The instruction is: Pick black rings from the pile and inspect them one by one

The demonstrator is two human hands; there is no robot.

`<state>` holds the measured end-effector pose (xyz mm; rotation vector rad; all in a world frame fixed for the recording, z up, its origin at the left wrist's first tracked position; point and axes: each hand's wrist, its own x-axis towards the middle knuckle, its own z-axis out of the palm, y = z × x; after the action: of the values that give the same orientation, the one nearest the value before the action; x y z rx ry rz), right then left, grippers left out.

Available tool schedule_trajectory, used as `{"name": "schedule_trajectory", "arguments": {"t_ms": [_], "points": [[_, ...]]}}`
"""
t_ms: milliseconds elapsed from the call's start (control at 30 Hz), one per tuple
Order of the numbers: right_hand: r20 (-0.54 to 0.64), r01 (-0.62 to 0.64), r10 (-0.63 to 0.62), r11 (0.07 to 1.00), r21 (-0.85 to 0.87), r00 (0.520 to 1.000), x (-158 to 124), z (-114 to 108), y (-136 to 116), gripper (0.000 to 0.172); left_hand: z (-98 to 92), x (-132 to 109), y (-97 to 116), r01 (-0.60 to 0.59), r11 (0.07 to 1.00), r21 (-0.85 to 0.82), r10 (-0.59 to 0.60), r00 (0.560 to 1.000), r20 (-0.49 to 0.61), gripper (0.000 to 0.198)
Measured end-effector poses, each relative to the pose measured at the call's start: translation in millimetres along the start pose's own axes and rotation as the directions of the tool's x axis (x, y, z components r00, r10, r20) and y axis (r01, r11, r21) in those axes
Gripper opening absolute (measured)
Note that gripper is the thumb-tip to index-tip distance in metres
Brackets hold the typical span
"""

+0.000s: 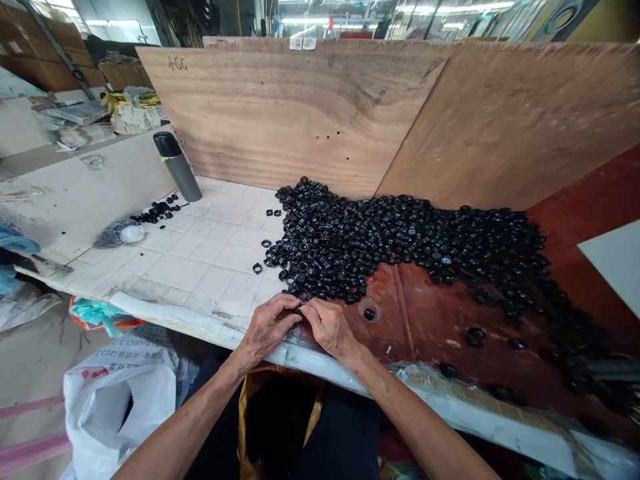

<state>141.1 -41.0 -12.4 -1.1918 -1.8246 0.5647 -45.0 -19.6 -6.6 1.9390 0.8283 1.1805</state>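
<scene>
My left hand (273,325) and my right hand (327,325) meet at the front edge of the table. Their fingertips pinch together around a small black part (299,310), mostly covered by the fingers, so its exact shape is hidden. Right behind my hands spreads a large heap of black plastic rings (335,240), running along the wooden backboard to the right. A few loose rings, such as one ring (257,268), lie left of the heap on white tiles. One black piece (369,313) sits alone to the right of my right hand.
A grey bottle (183,170) with a black lid stands at the back left, near small black pieces (156,212) and a plastic bag (120,233). The wooden backboard (300,113) closes the far side. An open sack (245,420) hangs below the table edge; a white sack (117,393) is lower left.
</scene>
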Motion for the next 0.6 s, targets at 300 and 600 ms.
{"name": "schedule_trajectory", "arguments": {"t_ms": [300, 600], "points": [[-0.083, 0.027, -0.021, 0.997, 0.075, 0.996, 2, -3, -5, 0.011, 3.5, 1, -3, 0.173, 0.976, -0.134, -0.178, 0.984, -0.025, 0.018], [-0.073, 0.080, -0.066, 0.977, 0.199, 0.995, 4, -11, -9, 0.015, 2.4, 0, -4, 0.293, 0.912, -0.287, -0.301, 0.953, 0.017, 0.022]]}}
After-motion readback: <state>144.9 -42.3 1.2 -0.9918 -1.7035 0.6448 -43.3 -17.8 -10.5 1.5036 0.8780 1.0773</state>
